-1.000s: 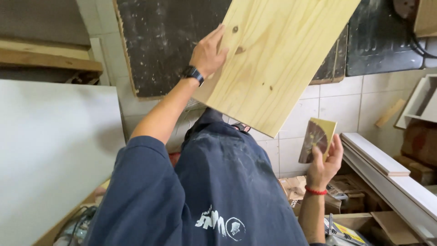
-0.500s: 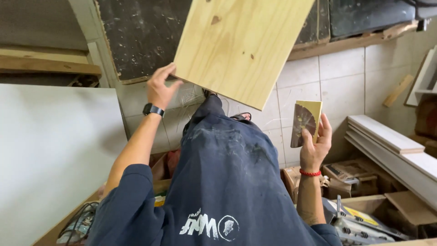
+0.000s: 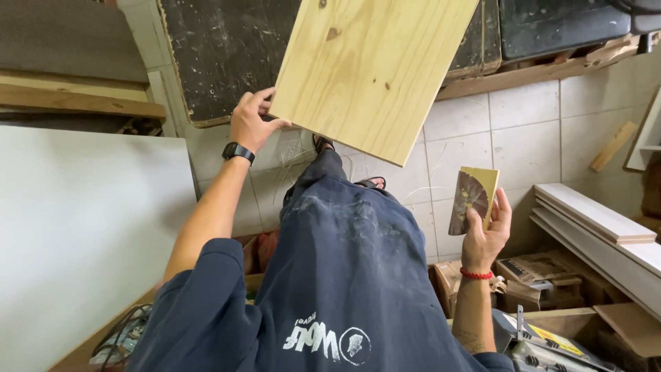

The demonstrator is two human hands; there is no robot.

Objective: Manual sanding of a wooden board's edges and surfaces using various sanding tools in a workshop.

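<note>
Gripping the lower left corner of a pale rectangular pine board point(image 3: 372, 69) with the left hand point(image 3: 253, 124), holding it tilted above the white tiled floor point(image 3: 523, 131), long axis running from lower left up toward the upper right. Clutching a worn yellow-backed sanding block point(image 3: 473, 200) upright in the right hand point(image 3: 486, 238), near stacked white planks point(image 3: 599, 220).

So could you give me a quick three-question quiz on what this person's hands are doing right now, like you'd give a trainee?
1. True or false: the left hand grips the pine board at its lower left corner.
2. What does the right hand hold?
3. The wristwatch is on which wrist: A left, B right?

Key: 1 true; 2 a worn sanding block; 3 A.
</note>
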